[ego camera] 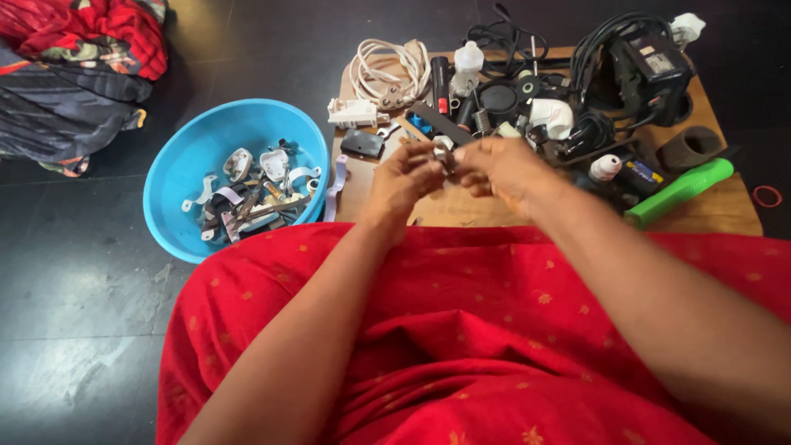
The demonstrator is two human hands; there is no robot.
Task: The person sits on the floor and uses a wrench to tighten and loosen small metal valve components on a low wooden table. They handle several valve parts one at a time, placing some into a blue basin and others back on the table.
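Both my hands meet above the near edge of a low wooden board (725, 206). My left hand (401, 177) and my right hand (498, 169) pinch one small metal part (446, 156) between their fingertips. The part is mostly hidden by my fingers, so its shape is unclear. A red patterned cloth (461, 330) covers my lap below my forearms.
A blue plastic basin (177, 177) with several white and metal scraps sits left on the dark floor. The board carries a white coiled cord (387, 70), black cables and an adapter (651, 66), a green handle (680, 189), small bottles. Folded clothes (74, 74) lie at top left.
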